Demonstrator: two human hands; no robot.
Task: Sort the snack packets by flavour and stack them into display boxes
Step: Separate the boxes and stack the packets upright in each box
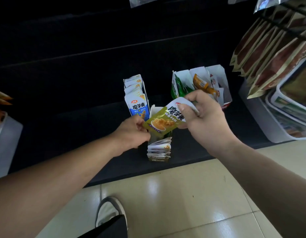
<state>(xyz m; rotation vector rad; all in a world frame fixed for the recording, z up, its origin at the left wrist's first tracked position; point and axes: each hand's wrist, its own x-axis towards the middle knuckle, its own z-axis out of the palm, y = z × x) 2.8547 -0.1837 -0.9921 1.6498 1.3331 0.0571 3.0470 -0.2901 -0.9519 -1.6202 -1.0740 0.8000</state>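
Note:
My right hand point(203, 115) grips the white top of an olive-yellow snack packet point(163, 122) and holds it tilted over a narrow display box point(159, 150) packed with matching packets. My left hand point(134, 133) pinches the packet's lower left corner at the box's left side. Behind, a box of blue packets point(136, 97) stands upright. To the right stands a white box point(215, 79) with green, orange and white packets in it.
All boxes sit on a low black shelf point(80, 117) above a cream tiled floor. Brown pouches point(269, 54) hang on hooks at the right over white bins point(282, 121). A pale bin point(4, 140) stands at the left. My shoe point(109, 210) shows below.

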